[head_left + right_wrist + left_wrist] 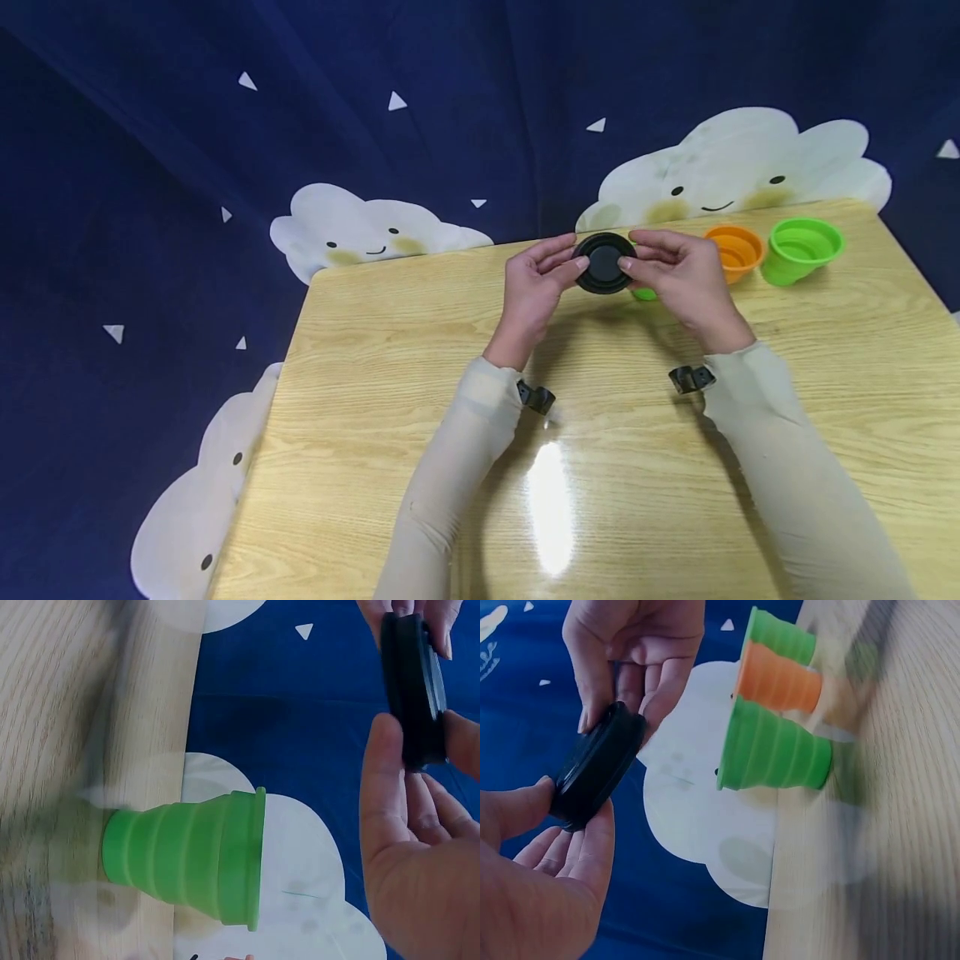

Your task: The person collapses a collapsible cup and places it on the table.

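You hold the black disc up clear of the bench, its ringed face turned toward you. Your left hand pinches one edge, thumb on the near face and fingers behind; your right hand pinches the opposite edge in the same way. Both grips are closed down to the disc's thickness. Just beyond your right hand, a ribbed green cup stands upright, mostly hidden in the head view. To its right stand an orange cup and a second green cup, also upright, in a row near the bench's far edge, before a navy curtain.
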Demonstrator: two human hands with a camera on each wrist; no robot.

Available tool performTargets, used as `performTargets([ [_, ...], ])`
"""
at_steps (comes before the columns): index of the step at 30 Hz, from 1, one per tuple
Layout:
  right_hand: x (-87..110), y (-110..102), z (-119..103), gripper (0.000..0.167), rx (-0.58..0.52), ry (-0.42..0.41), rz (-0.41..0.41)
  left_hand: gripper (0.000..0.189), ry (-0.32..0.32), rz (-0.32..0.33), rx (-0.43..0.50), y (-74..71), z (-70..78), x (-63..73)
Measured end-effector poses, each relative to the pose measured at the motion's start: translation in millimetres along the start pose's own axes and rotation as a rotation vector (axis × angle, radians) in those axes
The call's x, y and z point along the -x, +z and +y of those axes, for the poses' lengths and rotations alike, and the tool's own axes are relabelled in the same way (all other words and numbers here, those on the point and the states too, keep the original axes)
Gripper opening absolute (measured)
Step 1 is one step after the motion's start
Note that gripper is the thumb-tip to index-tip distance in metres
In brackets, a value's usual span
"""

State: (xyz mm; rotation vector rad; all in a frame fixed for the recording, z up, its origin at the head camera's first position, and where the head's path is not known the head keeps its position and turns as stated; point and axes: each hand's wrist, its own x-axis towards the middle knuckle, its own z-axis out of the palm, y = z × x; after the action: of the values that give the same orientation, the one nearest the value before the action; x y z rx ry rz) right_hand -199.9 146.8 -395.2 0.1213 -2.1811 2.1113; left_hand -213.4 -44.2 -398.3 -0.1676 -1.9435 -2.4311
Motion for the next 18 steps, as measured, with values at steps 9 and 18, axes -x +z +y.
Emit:
performTargets([
  [9,-0.5,0,3,0.038,0.041,-0.039,0.025,0.031,-0.218,0.018,0.088,-5.3,-6.2,-1.9],
  [18,-1.7,0,5,0.035,0.106,-0.115,0.03,0.066,-0.56,-0.177,0.239,-12.8,-12.0,-2.0],
])
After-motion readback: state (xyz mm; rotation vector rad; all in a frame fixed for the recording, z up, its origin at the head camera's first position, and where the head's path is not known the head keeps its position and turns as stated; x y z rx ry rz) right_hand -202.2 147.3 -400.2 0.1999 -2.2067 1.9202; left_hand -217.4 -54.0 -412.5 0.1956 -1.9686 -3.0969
